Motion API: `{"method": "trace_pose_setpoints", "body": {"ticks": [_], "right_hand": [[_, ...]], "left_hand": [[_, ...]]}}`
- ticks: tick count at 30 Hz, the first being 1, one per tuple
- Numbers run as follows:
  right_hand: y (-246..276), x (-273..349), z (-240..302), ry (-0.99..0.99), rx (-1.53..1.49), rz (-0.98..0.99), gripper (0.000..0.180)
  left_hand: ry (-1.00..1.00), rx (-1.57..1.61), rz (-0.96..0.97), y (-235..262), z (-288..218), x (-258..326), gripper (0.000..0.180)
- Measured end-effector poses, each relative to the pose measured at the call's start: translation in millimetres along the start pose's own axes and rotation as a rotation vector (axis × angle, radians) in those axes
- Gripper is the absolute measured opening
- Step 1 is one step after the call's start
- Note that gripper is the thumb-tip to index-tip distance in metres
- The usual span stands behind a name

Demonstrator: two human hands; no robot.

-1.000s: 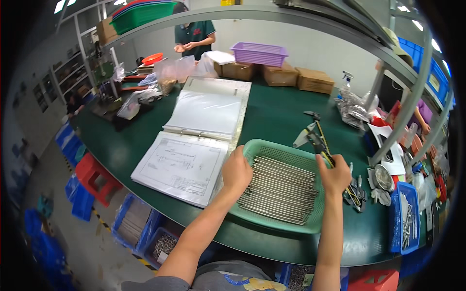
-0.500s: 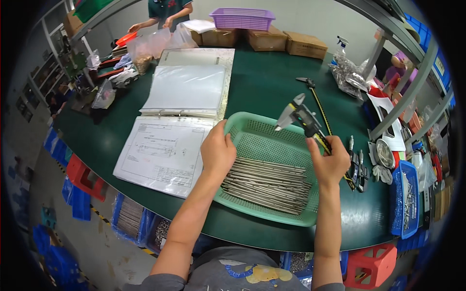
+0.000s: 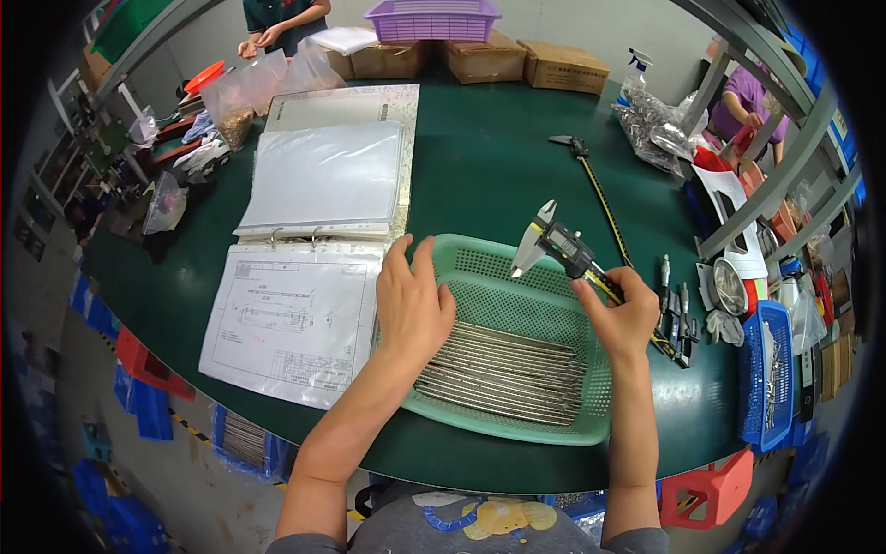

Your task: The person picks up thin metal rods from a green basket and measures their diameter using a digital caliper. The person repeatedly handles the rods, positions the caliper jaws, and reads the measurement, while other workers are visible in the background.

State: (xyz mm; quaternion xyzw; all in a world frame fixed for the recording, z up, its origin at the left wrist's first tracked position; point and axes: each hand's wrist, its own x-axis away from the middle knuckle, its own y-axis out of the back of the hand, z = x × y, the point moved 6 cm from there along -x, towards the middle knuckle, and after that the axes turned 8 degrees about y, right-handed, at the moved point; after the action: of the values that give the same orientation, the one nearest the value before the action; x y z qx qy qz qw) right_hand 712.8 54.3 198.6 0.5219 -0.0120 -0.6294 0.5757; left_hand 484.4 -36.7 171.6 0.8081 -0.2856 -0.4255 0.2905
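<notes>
My right hand (image 3: 620,319) grips a digital caliper (image 3: 565,247) by its beam, with the jaws pointing up and left above a green perforated basket (image 3: 503,427). A layer of thin metal rods (image 3: 503,374) lies side by side in the near part of the basket. Over the basket's left rim rests my left hand (image 3: 411,305), fingers stretched and apart, with nothing visible in it. Part of that rim is hidden under the hand. Just left of it, an open ring binder (image 3: 286,319) shows a technical drawing in a plastic sleeve.
A longer caliper (image 3: 600,189) lies behind the basket on the green table (image 3: 498,138). Pens and dark tools (image 3: 681,323) sit to the right, near a blue basket (image 3: 768,379). Cardboard boxes (image 3: 484,60) and a purple basket (image 3: 434,23) line the back. Two other people work beyond.
My left hand's fingers have spread and straightened at the basket's rim. The caliper sits slightly lower and still in my right hand. The whole view has shifted a little.
</notes>
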Motion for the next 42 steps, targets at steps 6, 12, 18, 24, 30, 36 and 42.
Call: {"method": "trace_pose_setpoints", "body": {"ticks": [6,12,18,24,30,36,42], "right_hand": [[0,0,-9,-0.090,-0.079,0.028,0.034],[4,0,-23,-0.159,-0.084,0.026,0.036],[15,-11,-59,-0.367,-0.242,-0.093,0.035],[1,6,-158,-0.451,-0.200,-0.160,0.031],[-36,-25,-197,-0.574,-0.009,0.058,0.033],[-56,-74,-220,-0.684,0.209,0.176,0.029],[-79,-91,-231,-0.681,0.333,0.214,0.025]], "left_hand": [[-0.176,0.127,0.162,-12,-5,2,0.012],[-0.135,0.168,0.209,-17,-8,0,0.014],[-0.138,0.070,0.278,-13,-11,8,0.018],[-0.104,0.058,0.265,-7,-9,17,0.017],[-0.152,0.002,0.223,-8,-15,16,0.016],[-0.144,-0.032,0.265,-10,-12,19,0.022],[-0.132,-0.057,0.304,-13,-11,19,0.024]]}}
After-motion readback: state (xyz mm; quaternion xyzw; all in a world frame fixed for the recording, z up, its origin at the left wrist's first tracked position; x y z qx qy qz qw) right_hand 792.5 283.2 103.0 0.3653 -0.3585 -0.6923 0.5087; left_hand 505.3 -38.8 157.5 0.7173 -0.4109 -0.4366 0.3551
